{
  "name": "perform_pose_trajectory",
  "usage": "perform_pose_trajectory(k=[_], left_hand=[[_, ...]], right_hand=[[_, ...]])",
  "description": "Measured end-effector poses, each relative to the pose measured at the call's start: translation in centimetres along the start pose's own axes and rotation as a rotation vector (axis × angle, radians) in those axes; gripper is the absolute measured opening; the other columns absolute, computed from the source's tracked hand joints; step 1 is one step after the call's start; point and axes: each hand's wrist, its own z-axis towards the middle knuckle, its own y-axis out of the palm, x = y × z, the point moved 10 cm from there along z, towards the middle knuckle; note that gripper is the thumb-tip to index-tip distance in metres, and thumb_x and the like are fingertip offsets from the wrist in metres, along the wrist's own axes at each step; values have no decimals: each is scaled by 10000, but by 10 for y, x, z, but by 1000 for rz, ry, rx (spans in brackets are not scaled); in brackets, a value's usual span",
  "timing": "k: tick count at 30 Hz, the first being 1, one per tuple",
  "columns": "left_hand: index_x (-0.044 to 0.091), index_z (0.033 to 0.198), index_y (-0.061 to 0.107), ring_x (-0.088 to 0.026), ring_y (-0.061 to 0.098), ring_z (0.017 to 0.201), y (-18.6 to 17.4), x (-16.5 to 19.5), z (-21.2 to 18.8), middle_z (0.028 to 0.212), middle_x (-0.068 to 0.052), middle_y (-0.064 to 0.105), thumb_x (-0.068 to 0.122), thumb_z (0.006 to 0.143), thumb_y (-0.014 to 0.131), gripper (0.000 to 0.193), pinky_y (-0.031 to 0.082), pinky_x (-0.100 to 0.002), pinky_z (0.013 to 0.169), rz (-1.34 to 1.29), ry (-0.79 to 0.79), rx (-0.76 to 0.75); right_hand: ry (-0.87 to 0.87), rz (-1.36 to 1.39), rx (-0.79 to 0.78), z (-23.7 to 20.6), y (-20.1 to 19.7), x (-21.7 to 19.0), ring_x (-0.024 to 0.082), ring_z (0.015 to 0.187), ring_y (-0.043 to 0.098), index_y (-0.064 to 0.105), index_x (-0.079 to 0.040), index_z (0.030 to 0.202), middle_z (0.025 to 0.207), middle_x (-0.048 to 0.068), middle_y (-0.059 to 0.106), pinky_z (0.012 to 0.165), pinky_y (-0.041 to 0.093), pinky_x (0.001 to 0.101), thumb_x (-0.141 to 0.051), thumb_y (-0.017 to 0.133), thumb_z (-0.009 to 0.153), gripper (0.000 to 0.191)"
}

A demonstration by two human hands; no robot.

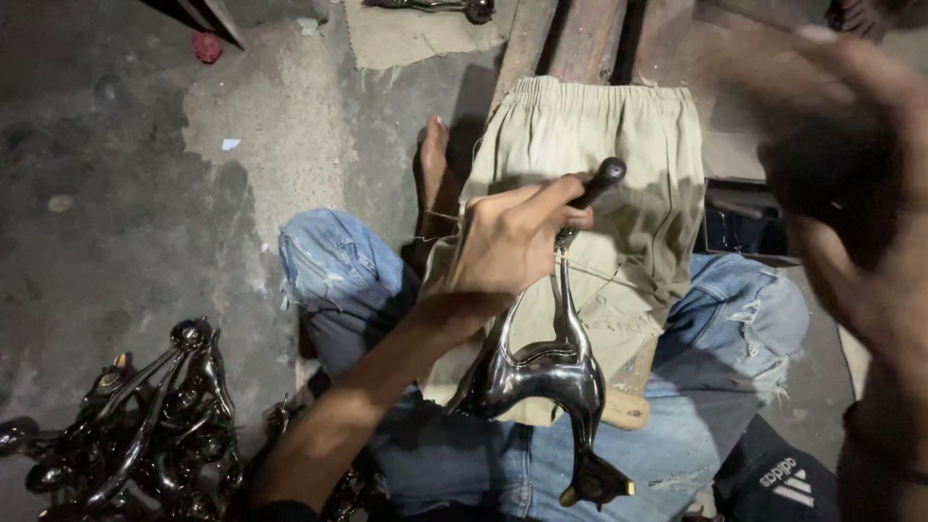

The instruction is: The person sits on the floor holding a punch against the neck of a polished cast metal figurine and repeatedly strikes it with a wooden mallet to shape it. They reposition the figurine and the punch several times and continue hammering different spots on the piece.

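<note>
**Polished metal casting held by its upper knob, long axis running near to far**

While your left hand [507, 246] is closed around the dark rounded knob at the far end of the shiny metal casting [546, 372], the piece hangs away from that grip toward you, over your lap.

- Item: one curved, mirror-bright metal casting with a slim neck, a wider forked body and a dark foot with brass-coloured tips at the near end.
- Position: centre of the scene, lying over the khaki cloth [599, 164] that is draped across your lap and blue jeans [338, 271].
- Long axis: from the knob, far and slightly right, down to the foot, near and centre. The bulk of the piece lies on the near side of the grip.
- Nearer hand: the left, already on the piece. Your right hand [851, 184] is raised at the right edge, well apart from the casting.
- Nearby stock: a heap of similar dark castings [145, 425] on the floor [116, 193] at near left.
- Also present: a bare foot [433, 169] beyond the cloth, and wooden planks [580, 39] at the far side.

Hard to make out:
- The right hand is motion-blurred; I cannot tell whether it is open, closed, or holding something dark.
- Your left fingers cover most of the knob, so its join with the neck is hidden.
- The casting's underside is not visible.
- The heap is cut off by the near left frame edge.
</note>
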Motion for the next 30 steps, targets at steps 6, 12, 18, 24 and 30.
perform_pose_trajectory(k=[6, 12, 18, 24, 30], left_hand=[[3, 1255, 626, -219, 800, 941, 6, -8, 5, 1058, -165, 759, -126, 916, 568, 367, 673, -278, 735, -103, 71, -9], [44, 1239, 657, -196, 801, 827, 26, -19, 22, 955, -155, 786, -53, 980, 639, 277, 616, -248, 576, -66, 135, -209], [72, 1262, 655, -192, 786, 710, 40, -26, 29, 946, -120, 785, -56, 961, 598, 332, 576, -267, 501, -76, 92, -426], [88, 1308, 658, -142, 798, 784, 39, -10, 36, 883, -91, 794, -40, 928, 647, 401, 623, -243, 627, -27, 262, -435], [100, 1259, 663, -97, 614, 432, 47, -6, 41, 711, -63, 758, 89, 942, 705, 319, 409, -300, 364, -16, 225, -526]], right_hand=[[-60, 69, 112, -25, 2, 15, 355, 1164, 673, 425, -14, 1539, 1236, 238, 642, 1013, 561, 444, 191, 642, 860, 742], [-121, -128, 121, -45, 18, 20, 396, 1122, 702, 403, -31, 1504, 1249, 289, 665, 955, 559, 451, 174, 650, 758, 813], [-28, -370, 181, -60, 30, 27, 375, 918, 711, 498, -29, 1466, 1123, 242, 704, 843, 567, 412, 125, 791, 698, 837], [36, -191, 211, -62, 29, 12, 382, 959, 721, 573, 20, 1377, 1068, 268, 701, 834, 562, 397, 107, 753, 759, 649], [60, -163, 276, -78, 28, 20, 376, 961, 698, 614, 113, 1273, 1052, 285, 689, 823, 559, 437, 138, 694, 752, 528]])
